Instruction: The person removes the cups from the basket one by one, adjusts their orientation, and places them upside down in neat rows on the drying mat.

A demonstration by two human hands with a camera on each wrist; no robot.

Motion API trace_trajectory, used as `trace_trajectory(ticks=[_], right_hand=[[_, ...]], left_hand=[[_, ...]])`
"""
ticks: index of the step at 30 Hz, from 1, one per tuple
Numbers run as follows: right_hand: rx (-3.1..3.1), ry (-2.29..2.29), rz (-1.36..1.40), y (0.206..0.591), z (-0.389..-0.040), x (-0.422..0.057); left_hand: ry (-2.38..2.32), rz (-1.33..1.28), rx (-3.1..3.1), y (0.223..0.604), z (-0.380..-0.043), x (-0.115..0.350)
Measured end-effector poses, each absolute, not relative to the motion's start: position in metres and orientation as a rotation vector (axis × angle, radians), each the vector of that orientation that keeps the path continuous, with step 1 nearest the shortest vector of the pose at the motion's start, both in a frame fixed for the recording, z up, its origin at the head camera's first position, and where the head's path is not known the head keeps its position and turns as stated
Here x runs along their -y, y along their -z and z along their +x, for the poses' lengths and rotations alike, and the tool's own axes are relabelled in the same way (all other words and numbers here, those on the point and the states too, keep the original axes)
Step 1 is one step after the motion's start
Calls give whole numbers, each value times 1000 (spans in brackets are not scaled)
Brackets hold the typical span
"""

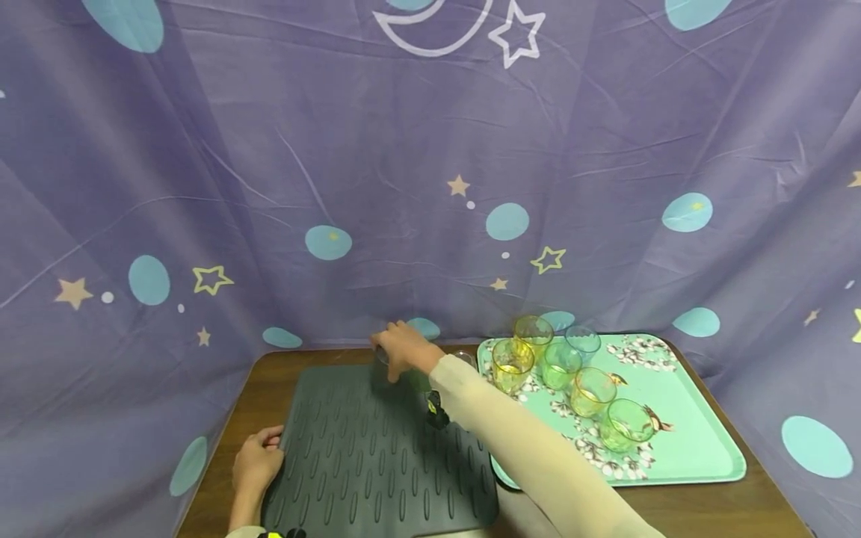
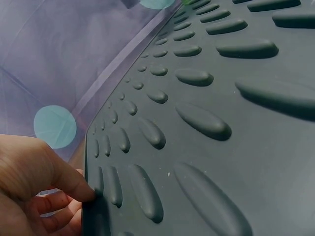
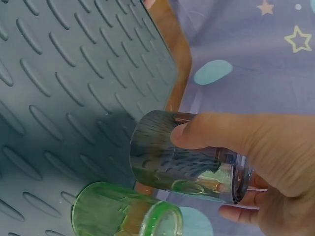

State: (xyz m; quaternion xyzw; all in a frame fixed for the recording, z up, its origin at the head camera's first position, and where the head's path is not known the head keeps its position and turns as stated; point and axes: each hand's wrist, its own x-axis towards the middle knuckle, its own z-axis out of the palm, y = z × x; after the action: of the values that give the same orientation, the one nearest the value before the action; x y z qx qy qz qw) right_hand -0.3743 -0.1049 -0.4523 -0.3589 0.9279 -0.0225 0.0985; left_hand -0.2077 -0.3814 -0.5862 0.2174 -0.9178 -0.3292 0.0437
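Observation:
My right hand (image 1: 406, 350) grips a smoky grey glass tumbler (image 3: 165, 157) with its thumb along the side. The tumbler is upside down, thick base up and rim close over the back of a dark ribbed drying mat (image 1: 377, 448). Beside it a green glass (image 3: 106, 209) stands upside down on the mat, mostly behind my right wrist in the head view. At the mat's left edge my left hand (image 1: 258, 459) pinches the rim, thumb on the edge and fingers curled beside it.
A mint-green tray (image 1: 699, 426) on the right carries several yellow, green and blue glasses, including a yellow glass (image 1: 513, 368). Another glass (image 1: 464, 359) shows partly behind my right forearm. The wooden table (image 1: 218, 478) ends against a purple patterned curtain (image 1: 390, 149).

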Motion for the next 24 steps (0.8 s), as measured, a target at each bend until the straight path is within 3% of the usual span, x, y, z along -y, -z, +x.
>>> trace_trajectory(ticks=[24], right_hand=[[-2722,58,-995,479,-373,119]], left_hand=[[1010,696,2833,585,-208,382]])
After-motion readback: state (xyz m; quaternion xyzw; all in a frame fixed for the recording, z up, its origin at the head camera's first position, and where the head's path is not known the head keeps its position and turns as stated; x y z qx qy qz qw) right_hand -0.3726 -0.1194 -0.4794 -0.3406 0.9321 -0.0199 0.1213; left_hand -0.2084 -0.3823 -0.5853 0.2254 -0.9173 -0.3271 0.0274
